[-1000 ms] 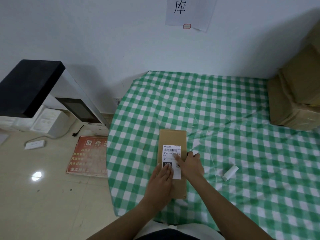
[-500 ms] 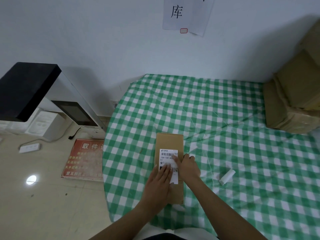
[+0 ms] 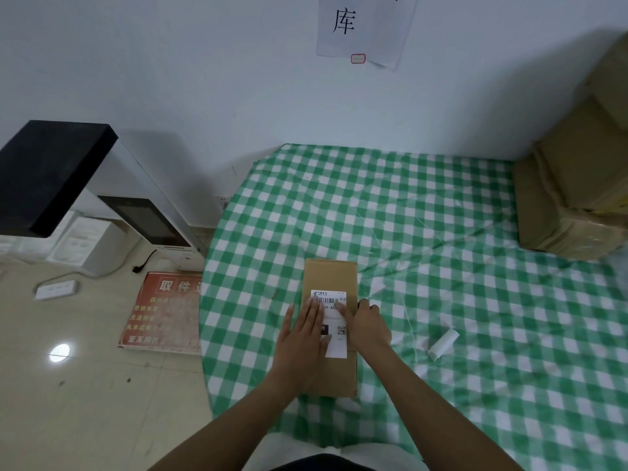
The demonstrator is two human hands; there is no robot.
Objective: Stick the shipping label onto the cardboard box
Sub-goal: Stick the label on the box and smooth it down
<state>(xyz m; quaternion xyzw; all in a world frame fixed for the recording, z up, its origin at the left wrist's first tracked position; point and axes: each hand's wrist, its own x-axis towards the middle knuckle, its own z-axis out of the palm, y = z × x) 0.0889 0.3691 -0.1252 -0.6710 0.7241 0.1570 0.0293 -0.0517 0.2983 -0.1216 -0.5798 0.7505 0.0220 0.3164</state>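
A flat brown cardboard box (image 3: pixel 331 273) lies lengthwise on the green checked tablecloth near the table's left edge. A white shipping label (image 3: pixel 334 334) with a barcode and QR code lies on its top. My left hand (image 3: pixel 302 338) rests flat on the label's left half, fingers straight and reaching up to the barcode. My right hand (image 3: pixel 368 326) lies at the label's right edge, one straight finger pressing on the label; its other fingers are curled at the box's right side.
A white curled strip of backing paper (image 3: pixel 441 343) lies on the cloth to the right. Stacked brown cartons (image 3: pixel 574 195) stand at the back right against the wall. Left of the table, on the floor, are a red sign (image 3: pixel 163 311), a power strip and a black-topped stand.
My left hand has slid up along the label from its lower part to the barcode. My right hand stays at the label's right edge. The camera view shifted slightly.
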